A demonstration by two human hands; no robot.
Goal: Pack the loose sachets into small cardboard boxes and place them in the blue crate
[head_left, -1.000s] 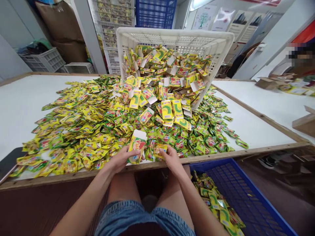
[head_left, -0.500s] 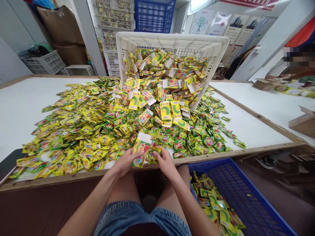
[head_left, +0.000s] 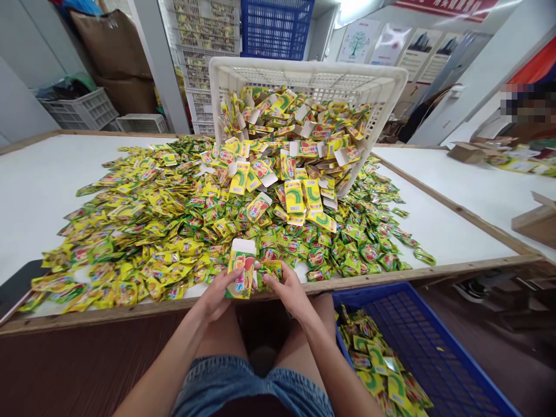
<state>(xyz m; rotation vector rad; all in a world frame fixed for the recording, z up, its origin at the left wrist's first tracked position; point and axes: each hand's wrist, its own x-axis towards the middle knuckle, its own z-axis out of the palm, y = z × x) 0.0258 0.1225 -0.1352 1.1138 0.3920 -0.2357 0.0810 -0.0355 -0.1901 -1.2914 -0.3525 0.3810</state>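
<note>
My left hand [head_left: 220,294] grips a small yellow and green candy box [head_left: 241,272] with its white end flap up, over the table's front edge. Just right of it, my right hand [head_left: 287,289] is closed on a green and yellow candy packet [head_left: 270,270], which it holds close beside the box; whether the two touch I cannot tell. Behind both hands spreads a wide heap of wrapped candy packets [head_left: 156,214], yellow on the left and greener on the right. Several flap-open boxes [head_left: 293,196] lie on top of the heap.
A white plastic basket [head_left: 397,81] lies tipped toward me, spilling candy boxes. Low on my right stands a blue crate [head_left: 438,347] with filled boxes [head_left: 382,365] inside. A dark phone-like slab [head_left: 19,284] lies at the table's left edge. Cardboard boxes [head_left: 538,217] stand at right.
The candy box in my left hand has turned more upright and moved slightly left. My right hand keeps the packet beside it, shifted slightly left. The view has moved a little.
</note>
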